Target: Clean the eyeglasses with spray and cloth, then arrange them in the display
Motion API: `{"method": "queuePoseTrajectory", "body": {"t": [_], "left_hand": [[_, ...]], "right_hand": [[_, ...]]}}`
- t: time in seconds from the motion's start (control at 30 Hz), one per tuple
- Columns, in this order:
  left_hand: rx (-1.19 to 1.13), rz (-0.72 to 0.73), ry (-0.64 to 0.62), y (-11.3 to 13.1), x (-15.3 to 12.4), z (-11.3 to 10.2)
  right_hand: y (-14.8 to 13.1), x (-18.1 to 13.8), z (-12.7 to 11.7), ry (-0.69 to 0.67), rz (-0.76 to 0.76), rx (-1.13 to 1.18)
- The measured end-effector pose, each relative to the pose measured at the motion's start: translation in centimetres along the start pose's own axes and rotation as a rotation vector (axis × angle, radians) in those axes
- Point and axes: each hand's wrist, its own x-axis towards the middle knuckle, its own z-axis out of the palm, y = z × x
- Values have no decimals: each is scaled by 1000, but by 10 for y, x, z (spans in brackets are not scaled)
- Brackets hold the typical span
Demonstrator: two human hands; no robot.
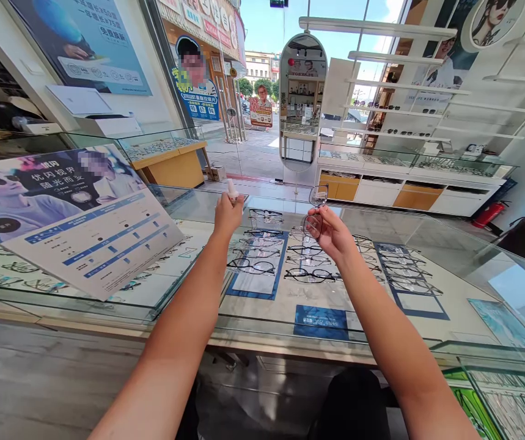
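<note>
Left hand (228, 215) — gripping white-tipped bottle (231, 190), tip up | right hand (334, 233) — pinching glasses (318, 195), long axis near-vertical

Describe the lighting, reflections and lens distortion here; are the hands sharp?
Head view: brightest in the sky; head view: pale reflections on the glass counter; head view: wide-angle stretch seems to enlarge the forearms toward the lower edge; head view: left hand, right hand and held eyeglasses show no obvious motion blur.
</note>
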Motion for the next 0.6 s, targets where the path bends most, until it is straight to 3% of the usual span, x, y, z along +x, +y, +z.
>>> {"method": "queuePoseTrajectory", "body": {"t": [0.2, 0.43, 0.6], "left_hand": [[310, -39, -124, -29, 0, -5], [379, -104, -230, -46, 3, 0], [360, -136, -250, -44, 2, 1]], "right_hand": [[1, 0, -1, -12, -1, 4], [-1, -1, 2, -9, 2, 6], [-1, -1, 3, -6, 5, -3]]}}
